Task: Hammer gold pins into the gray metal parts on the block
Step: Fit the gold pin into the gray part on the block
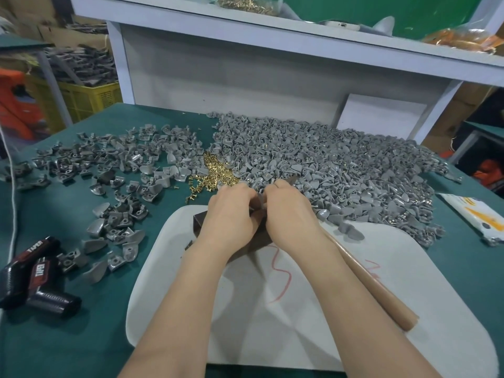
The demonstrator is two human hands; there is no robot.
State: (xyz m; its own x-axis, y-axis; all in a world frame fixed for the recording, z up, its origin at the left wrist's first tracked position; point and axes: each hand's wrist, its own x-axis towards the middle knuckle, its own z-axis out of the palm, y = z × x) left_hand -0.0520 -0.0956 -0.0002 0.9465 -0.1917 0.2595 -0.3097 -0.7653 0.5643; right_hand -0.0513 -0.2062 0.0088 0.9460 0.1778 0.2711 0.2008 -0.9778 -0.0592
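Observation:
My left hand (230, 214) and my right hand (289, 211) meet over a dark block (200, 223) on a white board (300, 309). Both hands have curled fingers around a small gray metal part (260, 199) held between them above the block. A wooden hammer handle (373, 279) lies on the board under my right forearm; its head is hidden. A heap of gold pins (218, 171) lies just beyond my left hand. A large pile of gray parts (327, 165) spreads behind and right of my hands.
Loose gray parts (114, 165) are scattered over the green table at left. Two black tools marked TAPER (35, 276) lie at the near left. A printed packet (480, 216) sits at right. A white shelf (272, 36) stands behind the table.

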